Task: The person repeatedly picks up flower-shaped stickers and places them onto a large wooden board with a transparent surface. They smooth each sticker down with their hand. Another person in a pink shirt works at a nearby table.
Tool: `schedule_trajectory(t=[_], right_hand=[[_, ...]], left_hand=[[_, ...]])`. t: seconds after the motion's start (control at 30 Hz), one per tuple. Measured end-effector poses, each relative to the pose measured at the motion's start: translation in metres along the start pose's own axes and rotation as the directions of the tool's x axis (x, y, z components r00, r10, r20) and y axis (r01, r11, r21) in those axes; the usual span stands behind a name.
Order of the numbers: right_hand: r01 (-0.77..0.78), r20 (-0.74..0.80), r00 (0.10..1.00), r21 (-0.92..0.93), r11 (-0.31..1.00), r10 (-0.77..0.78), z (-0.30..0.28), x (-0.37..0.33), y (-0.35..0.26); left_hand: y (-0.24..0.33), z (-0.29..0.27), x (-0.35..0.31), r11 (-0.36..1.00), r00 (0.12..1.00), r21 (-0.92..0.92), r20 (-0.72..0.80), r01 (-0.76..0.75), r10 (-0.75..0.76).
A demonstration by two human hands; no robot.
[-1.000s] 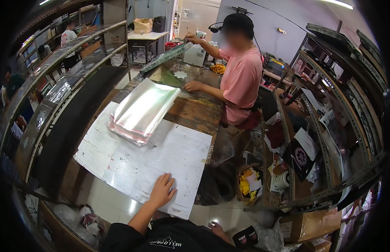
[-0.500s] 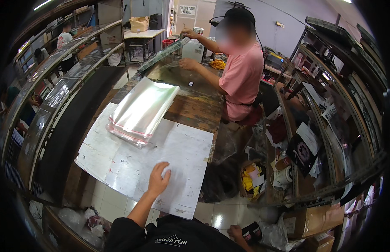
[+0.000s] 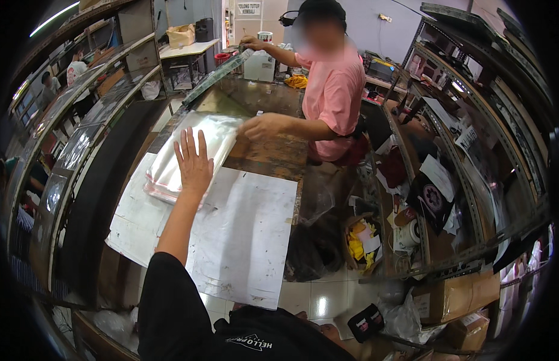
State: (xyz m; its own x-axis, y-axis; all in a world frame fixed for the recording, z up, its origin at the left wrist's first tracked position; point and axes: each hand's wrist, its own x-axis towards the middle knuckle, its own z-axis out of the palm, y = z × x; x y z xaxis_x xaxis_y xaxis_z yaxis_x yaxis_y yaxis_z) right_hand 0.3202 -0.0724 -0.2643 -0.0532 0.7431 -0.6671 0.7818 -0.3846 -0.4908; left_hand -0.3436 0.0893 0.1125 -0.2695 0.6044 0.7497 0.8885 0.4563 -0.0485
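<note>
Left hand [image 3: 197,167] spread over a stack of clear plastic [image 3: 217,136], right hand [image 3: 330,332] well apart

Palm down, fingers fanned and pointing toward the far end of the counter [image 3: 264,159], the left hand covers the middle of the stack; whether it presses or just hovers, I cannot tell. The right hand shows only in part, low beside the person's dark shirt [image 3: 279,331], and I cannot tell how its fingers stand.

The glossy stack lies near the counter's left edge. Its near end, marked by thin reddish lines, rests on a scuffed white board [image 3: 243,240] that covers the counter's near end; its far end reaches past the board onto dark, stained wood.

At the counter's right edge, a co-worker [image 3: 333,90] in a pink shirt has one hand just beside the stack's far right corner and the other up at the raised end of a framed screen [image 3: 218,77]. A yellow cloth [image 3: 296,81] lies near the far right corner.

Metal racks [image 3: 114,99] line the left side, and crowded shelves [image 3: 439,180] the right. Between counter and shelves, a box of yellow scraps [image 3: 362,243] sits low.
</note>
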Motion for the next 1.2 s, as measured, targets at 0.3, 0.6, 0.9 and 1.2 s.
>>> schedule_trajectory(t=[0.3, 0.6, 0.9, 1.2], right_hand=[[-0.083, -0.014, 0.996, 0.348, 0.934, 0.094, -0.001, -0.002, 0.012], [0.450, 0.031, 0.820, 0.582, 0.678, -0.571, -0.078, -0.101, -0.242], [0.655, -0.174, 0.729, 0.457, 0.602, -0.662, -0.126, -0.161, -0.331], [0.532, -0.487, 0.805, 0.343, 0.774, -0.338, -0.207, -0.174, -0.230]], left_hand=[[-0.023, 0.043, -0.012, 0.967, 0.893, 0.034, 0.392, -0.254, 0.221], [0.118, -0.067, -0.114, 0.875, 0.783, -0.330, 0.407, -0.353, 0.470], [0.267, -0.138, -0.170, 0.607, 0.554, -0.751, 0.400, -0.258, 0.730], [0.350, -0.202, -0.160, 0.169, 0.244, -0.977, 0.134, -0.131, 0.960]])
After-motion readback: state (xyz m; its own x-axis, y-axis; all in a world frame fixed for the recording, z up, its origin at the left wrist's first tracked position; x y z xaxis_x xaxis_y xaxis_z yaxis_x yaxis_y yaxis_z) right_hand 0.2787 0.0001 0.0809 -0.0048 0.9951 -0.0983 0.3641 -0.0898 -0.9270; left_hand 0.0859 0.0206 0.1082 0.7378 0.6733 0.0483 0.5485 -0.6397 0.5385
